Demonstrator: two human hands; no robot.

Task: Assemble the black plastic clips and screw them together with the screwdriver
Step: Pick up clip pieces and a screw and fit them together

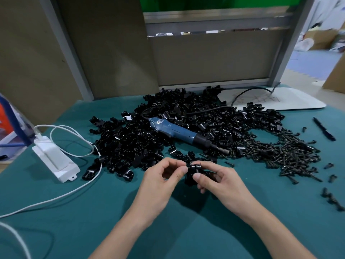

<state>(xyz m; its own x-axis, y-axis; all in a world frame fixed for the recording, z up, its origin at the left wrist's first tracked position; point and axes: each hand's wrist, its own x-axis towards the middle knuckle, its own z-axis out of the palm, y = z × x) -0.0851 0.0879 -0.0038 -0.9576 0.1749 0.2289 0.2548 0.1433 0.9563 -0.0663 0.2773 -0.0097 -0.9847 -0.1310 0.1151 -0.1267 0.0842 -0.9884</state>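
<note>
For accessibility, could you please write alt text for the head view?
Left hand and right hand pinch black plastic clip pieces above a teal mat; behind, a blue electric screwdriver lies on a heap of black clips beside dark screws.

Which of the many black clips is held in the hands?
The clip pinched between the left hand and right hand, in front of the pile; all others lie on the green table.

I read this as a small assembly workshop station. Green-matted bench [74, 230] with a bulk pile of black clips [141, 144] mid-bench. A corded electric screwdriver [179, 130] lies on the pile, with a loose heap of screws [291, 152] right of it and a white power box [54, 157] on the left. Behind are a grey metal frame [291, 45] and cardboard boxes [334, 71].
</note>
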